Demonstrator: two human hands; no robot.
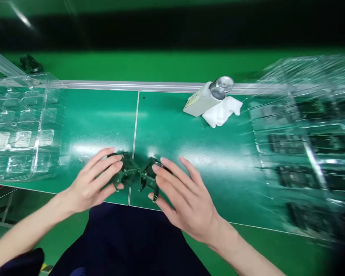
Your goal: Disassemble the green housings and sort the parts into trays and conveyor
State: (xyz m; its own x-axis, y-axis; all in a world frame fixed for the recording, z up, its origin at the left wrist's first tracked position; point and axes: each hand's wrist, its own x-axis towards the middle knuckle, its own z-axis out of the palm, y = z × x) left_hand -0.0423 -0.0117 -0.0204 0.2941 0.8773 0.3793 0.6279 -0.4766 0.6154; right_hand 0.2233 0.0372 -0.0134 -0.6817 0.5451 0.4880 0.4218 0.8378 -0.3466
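Observation:
Two small dark plastic parts lie on the green work mat (pixel 172 126) near its front edge. My left hand (pixel 93 182) holds the left dark part (pixel 128 170) between thumb and fingers. My right hand (pixel 182 199) holds the right dark part (pixel 149 176) the same way, fingers stretched over it. The two parts are close together, nearly touching, just either side of the mat's white seam. Motion blur hides their fine detail.
A stack of clear empty blister trays (pixel 20 126) stands at the left. Clear trays with dark parts in them (pixel 307 149) stand at the right. A grey-white bottle with a shiny cap (pixel 208 97) lies on a white cloth (pixel 222 111) at the back.

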